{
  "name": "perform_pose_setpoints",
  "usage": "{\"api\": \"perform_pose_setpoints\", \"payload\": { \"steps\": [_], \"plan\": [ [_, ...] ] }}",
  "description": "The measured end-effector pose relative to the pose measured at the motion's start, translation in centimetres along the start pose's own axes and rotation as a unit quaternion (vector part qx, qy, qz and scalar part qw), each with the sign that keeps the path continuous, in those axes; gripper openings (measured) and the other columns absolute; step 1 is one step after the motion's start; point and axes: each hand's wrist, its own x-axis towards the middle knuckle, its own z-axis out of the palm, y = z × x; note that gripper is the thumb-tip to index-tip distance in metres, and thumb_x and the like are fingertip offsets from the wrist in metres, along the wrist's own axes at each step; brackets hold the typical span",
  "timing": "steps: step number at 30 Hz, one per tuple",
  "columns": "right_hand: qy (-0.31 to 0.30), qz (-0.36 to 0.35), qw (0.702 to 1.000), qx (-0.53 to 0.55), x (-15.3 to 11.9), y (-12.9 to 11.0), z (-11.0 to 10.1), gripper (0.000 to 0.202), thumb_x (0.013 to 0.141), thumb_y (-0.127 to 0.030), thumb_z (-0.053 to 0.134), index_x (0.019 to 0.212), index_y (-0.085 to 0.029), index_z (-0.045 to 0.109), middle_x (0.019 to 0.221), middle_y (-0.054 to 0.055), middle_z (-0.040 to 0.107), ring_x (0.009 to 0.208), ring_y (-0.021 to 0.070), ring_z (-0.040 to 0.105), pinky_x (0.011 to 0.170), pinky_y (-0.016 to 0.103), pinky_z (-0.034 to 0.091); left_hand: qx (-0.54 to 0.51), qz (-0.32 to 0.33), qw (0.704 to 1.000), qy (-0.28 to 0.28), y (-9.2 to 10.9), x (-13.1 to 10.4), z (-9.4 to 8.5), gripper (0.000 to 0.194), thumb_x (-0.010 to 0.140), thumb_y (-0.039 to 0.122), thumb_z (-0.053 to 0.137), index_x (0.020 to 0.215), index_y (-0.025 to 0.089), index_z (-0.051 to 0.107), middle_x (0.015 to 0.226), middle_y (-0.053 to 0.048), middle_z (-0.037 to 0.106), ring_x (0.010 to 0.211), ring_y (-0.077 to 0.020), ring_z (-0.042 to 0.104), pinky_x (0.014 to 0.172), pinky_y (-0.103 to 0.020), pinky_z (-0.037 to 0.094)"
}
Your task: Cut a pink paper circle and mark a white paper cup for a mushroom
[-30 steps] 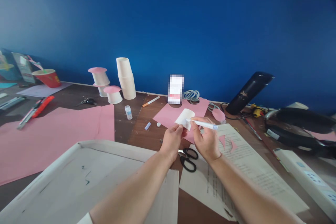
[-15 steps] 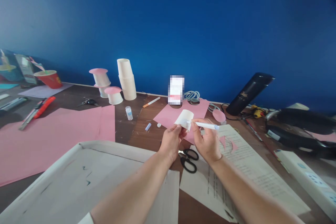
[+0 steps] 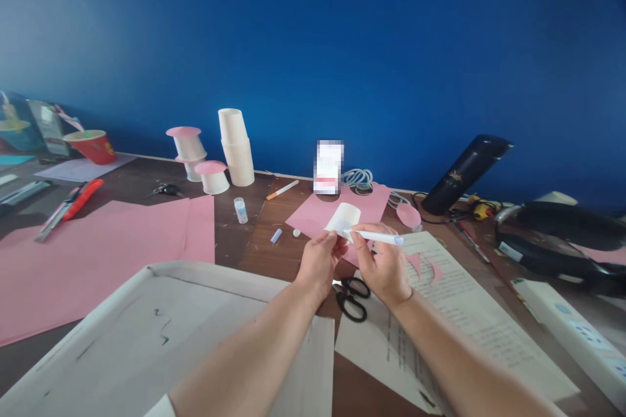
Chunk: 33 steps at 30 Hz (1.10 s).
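Note:
Above the desk, my left hand (image 3: 321, 259) pinches the lower edge of a small white paper cup (image 3: 345, 216), which is tilted. My right hand (image 3: 384, 267) is closed around a white pen (image 3: 379, 236). The pen's tip end meets the side of the cup near my left fingertips; my hands partly hide that spot. Under my hands is a pink paper sheet (image 3: 313, 214). Black-handled scissors (image 3: 353, 300) lie just below my right hand, their blades partly hidden. A small pale-blue cap (image 3: 276, 235) rests on the desk to the left.
Stacked white cups (image 3: 238, 156) and pink-topped cups (image 3: 212, 177) stand at the back left. A phone (image 3: 328, 168) leans on the blue wall. Nearby are a small bottle (image 3: 240, 210), a utility knife (image 3: 68, 208), a white tray-like box (image 3: 215, 283), printed paper (image 3: 469, 300) and a power strip (image 3: 577, 339).
My right hand and the pen have shifted slightly left and down along the cup. The cup has tipped a little; my left hand keeps its hold. The surroundings look the same.

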Motion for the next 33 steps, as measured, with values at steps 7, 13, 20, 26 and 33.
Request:
{"api": "perform_pose_setpoints", "payload": {
  "steps": [7, 13, 20, 26, 33],
  "plan": [
    [0.028, 0.03, 0.999, 0.011, -0.08, -0.11, -0.38, 0.013, 0.089, -0.027, 0.051, 0.091, -0.019, 0.06, 0.085, 0.007, 0.067, 0.082, 0.0212, 0.061, 0.079, 0.038, 0.045, -0.079, -0.059, 0.994, 0.051, 0.46, 0.17, -0.08, 0.007, 0.079, 0.009, 0.056, 0.075, 0.008, 0.062, 0.072, -0.008, 0.062, 0.064, -0.011, 0.059, 0.068, -0.024, 0.051],
    [0.014, 0.033, 0.999, 0.01, -0.2, 0.0, -0.16, 0.012, 0.089, -0.026, 0.051, 0.092, -0.019, 0.06, 0.085, 0.007, 0.067, 0.081, 0.0208, 0.061, 0.08, 0.038, 0.045, -0.084, -0.053, 0.994, 0.044, 0.46, 0.16, -0.14, 0.007, 0.079, 0.008, 0.056, 0.076, 0.007, 0.062, 0.072, -0.009, 0.063, 0.066, -0.0117, 0.06, 0.069, -0.025, 0.052],
    [0.014, 0.033, 0.999, 0.008, -0.23, 0.12, -0.05, 0.012, 0.089, -0.026, 0.05, 0.092, -0.019, 0.06, 0.083, 0.007, 0.067, 0.081, 0.0211, 0.061, 0.077, 0.037, 0.046, -0.084, -0.046, 0.995, 0.041, 0.35, 0.15, -0.02, 0.007, 0.079, 0.008, 0.056, 0.074, 0.008, 0.062, 0.072, -0.009, 0.063, 0.066, -0.0119, 0.06, 0.069, -0.026, 0.051],
    [-0.007, 0.024, 1.0, 0.017, -0.36, -0.16, -0.19, 0.01, 0.088, -0.024, 0.051, 0.09, -0.019, 0.059, 0.084, 0.006, 0.067, 0.08, 0.0201, 0.061, 0.079, 0.037, 0.045, -0.092, -0.046, 0.994, 0.039, 0.36, 0.1, -0.18, 0.008, 0.079, 0.008, 0.055, 0.074, 0.008, 0.061, 0.071, -0.008, 0.062, 0.065, -0.0115, 0.06, 0.071, -0.025, 0.051],
    [0.0, 0.026, 1.0, 0.01, -0.25, -0.15, -0.15, 0.011, 0.089, -0.024, 0.051, 0.09, -0.019, 0.06, 0.085, 0.006, 0.068, 0.082, 0.0209, 0.061, 0.079, 0.037, 0.045, -0.089, -0.043, 0.994, 0.035, 0.32, 0.12, -0.14, 0.008, 0.079, 0.009, 0.056, 0.074, 0.007, 0.062, 0.072, -0.008, 0.062, 0.066, -0.0116, 0.06, 0.069, -0.025, 0.052]
  ]
}}
